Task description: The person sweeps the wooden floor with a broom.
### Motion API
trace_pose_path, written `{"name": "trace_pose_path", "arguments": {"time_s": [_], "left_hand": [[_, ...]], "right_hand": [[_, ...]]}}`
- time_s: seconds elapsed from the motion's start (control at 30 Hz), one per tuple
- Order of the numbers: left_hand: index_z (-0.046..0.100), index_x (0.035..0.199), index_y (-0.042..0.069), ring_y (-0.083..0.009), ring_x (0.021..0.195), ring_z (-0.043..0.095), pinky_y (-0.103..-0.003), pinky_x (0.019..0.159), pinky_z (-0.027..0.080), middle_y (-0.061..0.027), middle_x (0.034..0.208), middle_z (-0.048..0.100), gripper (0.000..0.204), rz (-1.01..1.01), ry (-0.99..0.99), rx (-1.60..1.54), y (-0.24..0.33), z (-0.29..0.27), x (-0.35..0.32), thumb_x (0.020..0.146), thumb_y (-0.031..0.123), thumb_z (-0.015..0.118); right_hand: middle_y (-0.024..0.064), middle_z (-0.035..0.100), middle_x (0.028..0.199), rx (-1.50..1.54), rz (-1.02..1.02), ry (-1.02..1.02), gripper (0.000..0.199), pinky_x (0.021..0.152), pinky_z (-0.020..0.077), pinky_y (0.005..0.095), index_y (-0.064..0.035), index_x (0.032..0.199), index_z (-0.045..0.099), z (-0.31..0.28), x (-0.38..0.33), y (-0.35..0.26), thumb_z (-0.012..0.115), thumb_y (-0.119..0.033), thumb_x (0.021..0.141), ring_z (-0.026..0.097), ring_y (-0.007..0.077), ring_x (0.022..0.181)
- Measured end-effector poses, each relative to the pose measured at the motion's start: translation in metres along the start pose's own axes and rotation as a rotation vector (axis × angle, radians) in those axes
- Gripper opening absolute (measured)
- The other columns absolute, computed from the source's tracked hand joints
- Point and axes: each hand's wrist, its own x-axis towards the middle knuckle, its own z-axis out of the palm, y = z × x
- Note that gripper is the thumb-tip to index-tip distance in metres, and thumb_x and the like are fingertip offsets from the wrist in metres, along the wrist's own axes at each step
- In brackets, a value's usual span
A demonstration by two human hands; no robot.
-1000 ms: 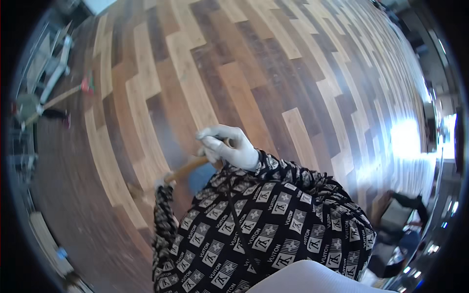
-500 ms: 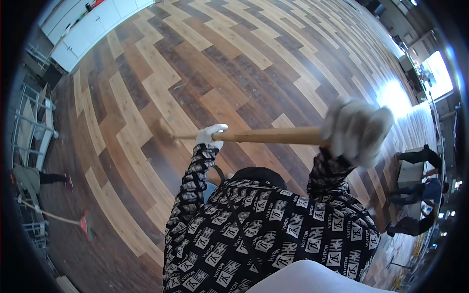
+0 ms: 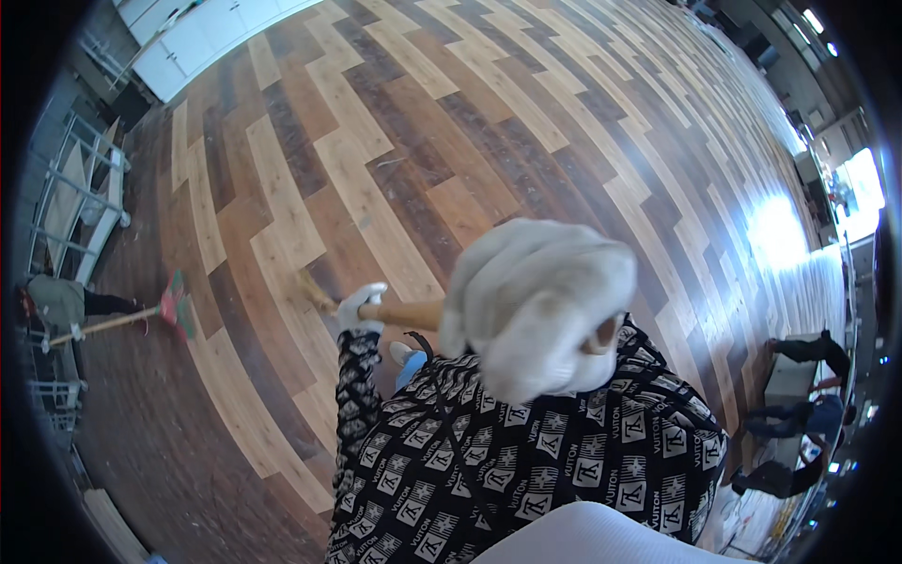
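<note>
Obscured and partial items

Right grip: motion-blurred; we cannot separate all its fingers. Wooden pole: hidden in part by both grips; far tip smeared. White cabinet: cut by the top edge. Co-workers at right: too small for us to make out their hands.

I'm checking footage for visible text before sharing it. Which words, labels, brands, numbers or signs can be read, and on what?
Black patterned garment: pale block lettering and square emblems, repeated all over; readable, but I won't copy the wording.
Wooden handle: no lettering shows.
White gloves: no lettering shows.
White cabinets: too small to tell.
</note>
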Motion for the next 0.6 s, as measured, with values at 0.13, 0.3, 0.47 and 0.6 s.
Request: {"name": "trace_pose_path", "arguments": {"time_s": [0.13, 0.3, 0.47, 0.6], "left_hand": [[0.071, 0.099, 0.004, -0.0144, 0.080, 0.066, -0.029, 0.073, 0.051, -0.0041, 0.082, 0.070, 0.017, -0.895, 0.248, -0.981, -0.193, -0.083, -0.162, 0.083, 0.003, 0.065], [0.070, 0.104, 0.005, -0.0123, 0.085, 0.066, -0.028, 0.079, 0.050, -0.0066, 0.090, 0.072, 0.024, -0.530, 0.043, 0.178, -0.090, -0.140, -0.128, 0.082, 0.001, 0.060], [0.069, 0.110, 0.015, -0.0293, 0.099, 0.065, -0.040, 0.085, 0.049, -0.0128, 0.100, 0.070, 0.032, -0.668, -0.546, 0.389, -0.217, -0.195, -0.211, 0.079, 0.022, 0.063], [0.065, 0.117, 0.020, -0.0331, 0.105, 0.063, -0.041, 0.087, 0.051, -0.0118, 0.112, 0.068, 0.037, -0.760, -0.763, 0.569, -0.116, -0.124, -0.074, 0.080, 0.024, 0.064]], "right_hand": [[0.0110, 0.068, 0.071, 0.317, 0.128, 0.051, 0.018, 0.046, 0.0500, 0.0218, -0.0013, 0.082, 0.067, 0.063, 0.004, 0.057, 0.051, 0.007, 0.085, 0.057, 0.0105, 0.049], [0.0053, 0.068, 0.083, 0.400, 0.732, 0.208, 0.016, 0.062, 0.0529, 0.0245, 0.0005, 0.107, 0.065, 0.090, -0.040, 0.126, 0.056, -0.005, 0.095, 0.063, 0.0096, 0.067], [0.0034, 0.064, 0.074, 0.363, 1.072, 0.394, 0.019, 0.066, 0.0548, 0.0291, 0.0000, 0.112, 0.062, 0.102, -0.090, 0.190, 0.057, -0.009, 0.096, 0.062, 0.0130, 0.060], [0.0069, 0.063, 0.069, -0.118, 0.931, 0.569, 0.028, 0.058, 0.0547, 0.0303, -0.0032, 0.116, 0.059, 0.024, -0.097, 0.181, 0.059, -0.022, 0.094, 0.065, 0.0187, 0.058]]}}
